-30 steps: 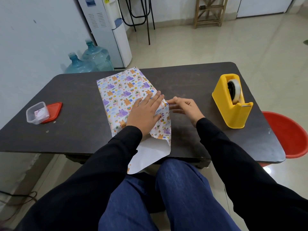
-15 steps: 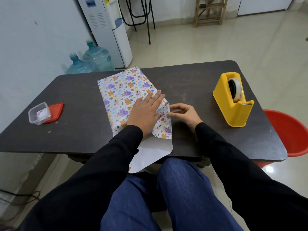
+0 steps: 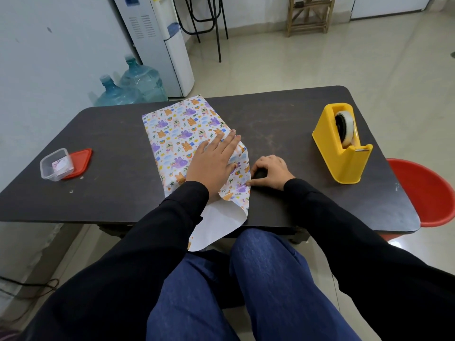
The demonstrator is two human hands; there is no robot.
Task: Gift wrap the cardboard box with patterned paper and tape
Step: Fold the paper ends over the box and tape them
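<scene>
A dark table (image 3: 103,193) is standing on a pale tiled floor, and a person in jeans and black sleeves is sitting at its near edge. A white flap (image 3: 219,227) of the paper (image 3: 177,134) is hanging over that edge toward the knees. The box is lying in the middle of the table, running away from the person and hidden under the paper. The left hand (image 3: 211,163) is lying flat on top of it, fingers straight, pressing the paper down near the box's near end. The right hand (image 3: 270,172) is resting on the table just beside the box's right side, fingers curled under and gripping nothing that shows, its thumb tip touching the paper at the fold low on that side. Farther right, well apart from the box, a yellow dispenser (image 3: 344,158) is holding a tape roll (image 3: 346,129), and something red and plastic (image 3: 428,193) is showing past the table's right edge. To the left, a clear tub (image 3: 55,164) is sitting against a red lid (image 3: 80,161). Beyond the table, two bottles (image 3: 138,84) are standing beside a cooler (image 3: 160,45) at the wall, with black legs (image 3: 209,25) and a wooden stool (image 3: 307,18) farther back.
</scene>
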